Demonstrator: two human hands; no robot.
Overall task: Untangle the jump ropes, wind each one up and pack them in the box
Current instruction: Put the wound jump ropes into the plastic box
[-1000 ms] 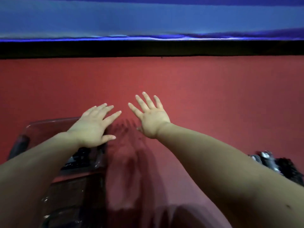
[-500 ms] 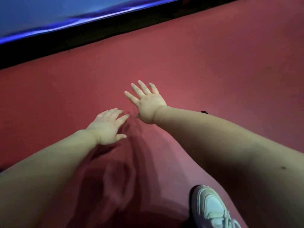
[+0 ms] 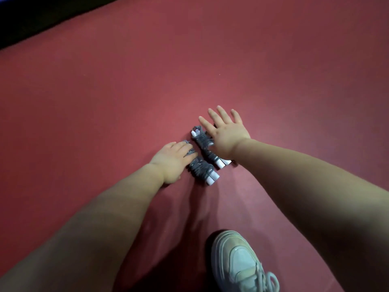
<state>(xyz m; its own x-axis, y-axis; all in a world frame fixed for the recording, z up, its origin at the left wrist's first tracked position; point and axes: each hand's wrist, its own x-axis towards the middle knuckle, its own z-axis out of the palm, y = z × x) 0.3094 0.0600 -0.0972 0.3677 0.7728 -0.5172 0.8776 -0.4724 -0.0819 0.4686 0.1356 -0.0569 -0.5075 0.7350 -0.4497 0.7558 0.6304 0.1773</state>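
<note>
Dull red matte floor [image 3: 210,70] everywhere, with a black strip [image 3: 21,17] cutting across the top-left corner. Two wound-up jump ropes lie side by side on it, almost touching, both tilted the same way: a nearer bundle of grey cord around white handles [image 3: 201,167] and a farther grey-and-white bundle [image 3: 205,144]. The left hand [image 3: 170,160] lies on the far end of the nearer bundle, cord peeking out between the fingers; honestly can't tell if it's gripping or just resting. The right hand [image 3: 225,133] is spread flat, fingers straight, palm over the farther bundle. A white chunky sneaker [image 3: 237,260] sits at the bottom edge.
</note>
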